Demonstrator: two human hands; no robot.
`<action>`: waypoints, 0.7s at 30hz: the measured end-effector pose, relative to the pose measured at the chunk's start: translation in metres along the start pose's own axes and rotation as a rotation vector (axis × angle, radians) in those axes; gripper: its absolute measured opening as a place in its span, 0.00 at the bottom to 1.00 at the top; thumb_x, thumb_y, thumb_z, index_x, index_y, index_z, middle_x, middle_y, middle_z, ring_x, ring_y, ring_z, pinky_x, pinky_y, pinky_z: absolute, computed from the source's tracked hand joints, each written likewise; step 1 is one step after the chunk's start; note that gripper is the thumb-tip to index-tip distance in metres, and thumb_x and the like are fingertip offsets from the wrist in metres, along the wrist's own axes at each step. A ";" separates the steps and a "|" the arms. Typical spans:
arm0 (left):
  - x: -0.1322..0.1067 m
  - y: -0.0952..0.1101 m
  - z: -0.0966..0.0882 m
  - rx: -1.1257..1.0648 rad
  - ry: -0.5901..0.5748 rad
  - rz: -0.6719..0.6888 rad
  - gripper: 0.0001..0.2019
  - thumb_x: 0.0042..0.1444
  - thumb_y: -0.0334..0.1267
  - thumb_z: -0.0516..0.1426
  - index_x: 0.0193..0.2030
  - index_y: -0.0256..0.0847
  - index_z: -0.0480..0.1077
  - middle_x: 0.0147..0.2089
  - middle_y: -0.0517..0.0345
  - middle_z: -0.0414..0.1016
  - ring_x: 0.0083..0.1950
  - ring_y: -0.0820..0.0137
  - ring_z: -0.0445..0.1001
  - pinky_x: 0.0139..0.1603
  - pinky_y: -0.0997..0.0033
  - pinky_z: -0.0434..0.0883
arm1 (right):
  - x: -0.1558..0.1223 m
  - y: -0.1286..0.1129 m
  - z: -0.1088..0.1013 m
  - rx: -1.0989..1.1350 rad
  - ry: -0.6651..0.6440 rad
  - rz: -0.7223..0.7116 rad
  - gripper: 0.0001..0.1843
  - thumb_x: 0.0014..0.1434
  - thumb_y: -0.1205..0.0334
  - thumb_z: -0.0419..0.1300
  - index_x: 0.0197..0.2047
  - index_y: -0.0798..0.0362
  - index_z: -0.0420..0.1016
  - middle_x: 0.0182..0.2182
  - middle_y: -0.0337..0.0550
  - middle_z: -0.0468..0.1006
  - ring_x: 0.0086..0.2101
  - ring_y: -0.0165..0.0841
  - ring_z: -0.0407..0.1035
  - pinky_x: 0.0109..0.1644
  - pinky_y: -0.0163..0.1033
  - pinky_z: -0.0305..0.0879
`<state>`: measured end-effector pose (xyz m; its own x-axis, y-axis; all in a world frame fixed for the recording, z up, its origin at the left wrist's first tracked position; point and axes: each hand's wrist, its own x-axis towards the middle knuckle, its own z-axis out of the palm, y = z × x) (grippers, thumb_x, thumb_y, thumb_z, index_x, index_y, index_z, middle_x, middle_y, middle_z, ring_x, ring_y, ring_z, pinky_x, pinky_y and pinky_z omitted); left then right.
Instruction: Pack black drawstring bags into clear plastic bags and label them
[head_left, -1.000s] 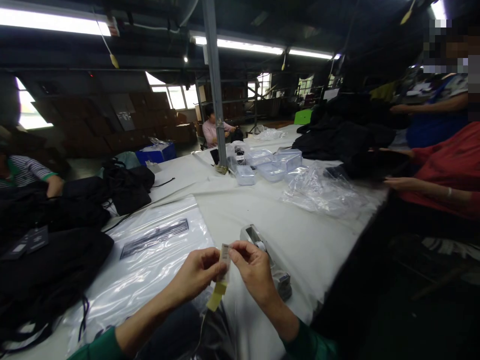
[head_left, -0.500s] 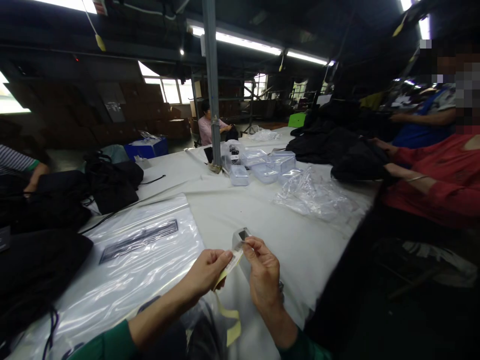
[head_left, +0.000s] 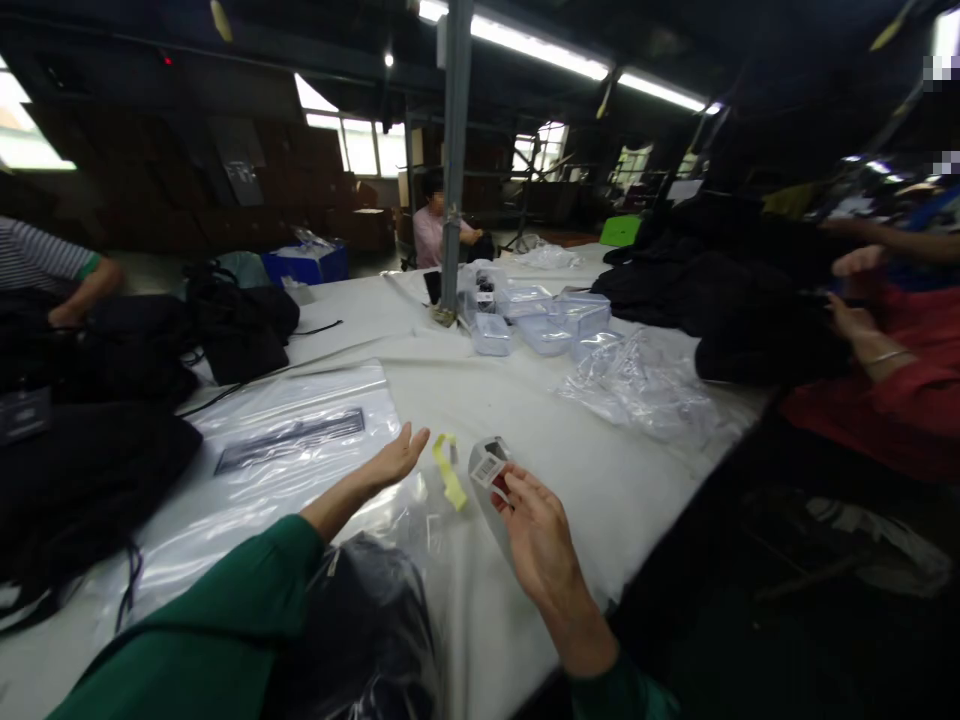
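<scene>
My right hand (head_left: 536, 530) pinches a small white barcode sticker (head_left: 487, 468) between thumb and fingertips. Just behind the sticker, a grey object with a dark opening (head_left: 496, 447) rests on the table, partly hidden by the hand. My left hand (head_left: 391, 462) is open, fingers stretched out over the clear plastic bags, and holds nothing. Between the two hands is a curled yellow strip of backing paper (head_left: 451, 482), apart from the left fingers; whether it touches the table I cannot tell. Below my left forearm lies a dark item in a clear bag (head_left: 360, 620).
A stack of flat clear bags (head_left: 300, 400) covers the table's left side. Clear plastic boxes (head_left: 551, 325) and crumpled film (head_left: 637, 385) lie beyond, near a metal post (head_left: 454, 170). Black bags (head_left: 247, 330) and black fabric (head_left: 675, 290) flank the table, with co-workers seated around.
My left hand has let go of the yellow strip and moved left, opening. The barcode sticker is now in my right fingers alone. The view has shifted somewhat.
</scene>
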<state>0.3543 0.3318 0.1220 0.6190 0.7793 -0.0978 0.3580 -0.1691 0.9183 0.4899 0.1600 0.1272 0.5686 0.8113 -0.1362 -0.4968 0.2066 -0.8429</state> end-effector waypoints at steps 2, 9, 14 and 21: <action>-0.019 -0.002 -0.037 0.021 0.023 -0.035 0.32 0.51 0.65 0.55 0.48 0.36 0.71 0.51 0.41 0.76 0.49 0.58 0.75 0.45 0.66 0.69 | -0.007 0.003 0.001 -0.038 -0.062 0.051 0.13 0.45 0.58 0.71 0.35 0.51 0.77 0.36 0.42 0.78 0.38 0.35 0.69 0.44 0.38 0.64; -0.159 -0.031 -0.146 0.280 0.040 -0.061 0.30 0.64 0.58 0.46 0.64 0.40 0.64 0.66 0.49 0.65 0.67 0.58 0.61 0.69 0.60 0.52 | -0.021 0.018 0.051 -0.167 -0.515 0.291 0.15 0.48 0.52 0.69 0.37 0.49 0.75 0.41 0.44 0.76 0.46 0.39 0.67 0.51 0.42 0.63; -0.245 -0.081 -0.130 0.332 -0.066 -0.190 0.31 0.67 0.55 0.39 0.72 0.42 0.48 0.74 0.53 0.47 0.73 0.61 0.48 0.72 0.56 0.44 | -0.033 0.057 0.095 -0.246 -0.769 0.493 0.12 0.50 0.56 0.67 0.35 0.52 0.75 0.38 0.44 0.76 0.42 0.38 0.69 0.47 0.41 0.66; -0.291 -0.116 -0.108 0.345 0.038 -0.354 0.30 0.68 0.54 0.39 0.72 0.44 0.46 0.74 0.49 0.45 0.73 0.56 0.45 0.71 0.48 0.47 | -0.022 0.097 0.113 -0.473 -0.803 0.550 0.09 0.47 0.65 0.64 0.34 0.52 0.74 0.31 0.38 0.75 0.32 0.31 0.67 0.39 0.34 0.64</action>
<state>0.0568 0.1901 0.0854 0.3937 0.8453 -0.3611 0.7563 -0.0746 0.6499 0.3548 0.2245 0.1070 -0.3362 0.8851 -0.3218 -0.1511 -0.3880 -0.9092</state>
